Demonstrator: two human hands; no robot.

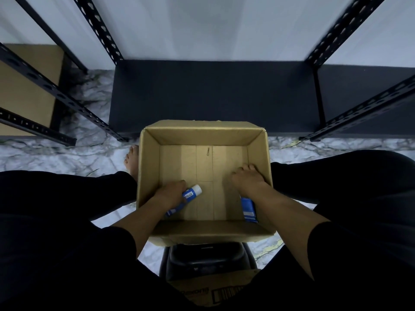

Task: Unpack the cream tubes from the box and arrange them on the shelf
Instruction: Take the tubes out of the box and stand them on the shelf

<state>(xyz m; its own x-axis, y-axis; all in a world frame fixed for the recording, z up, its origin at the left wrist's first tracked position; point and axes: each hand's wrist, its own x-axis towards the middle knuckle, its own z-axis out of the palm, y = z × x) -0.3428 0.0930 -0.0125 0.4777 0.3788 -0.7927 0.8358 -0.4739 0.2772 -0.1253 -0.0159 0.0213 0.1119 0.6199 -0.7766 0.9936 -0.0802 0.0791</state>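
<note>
Both hands are down inside the box, which sits on the floor between the person's knees, right in front of the low black shelf.

The left hand is closed around a blue tube. Its white cap pokes out past the knuckles, pointing up and to the right toward the middle of the box, and its flat crimped tail shows below the wrist. So that tube lies on a slant, cap end nearer the shelf.

The right hand lies knuckles-up near the right wall of the box, fingers curled. Under its wrist and forearm lies a second tube, of which only the crimped end shows, running roughly front to back along the right wall. Whether the fingers actually clamp it I cannot tell, since the hand hides the upper part.

The rest of the box floor looks bare apart from a small staple-like bit near the far end, so these seem to be the last two tubes.

The shelf lies straight ahead, beyond the far wall of the box, and its board is bare. Each hand would have to lift clear of the box rim and carry forward. Neither is clearly nearer, and the left one has the surer hold.
</note>
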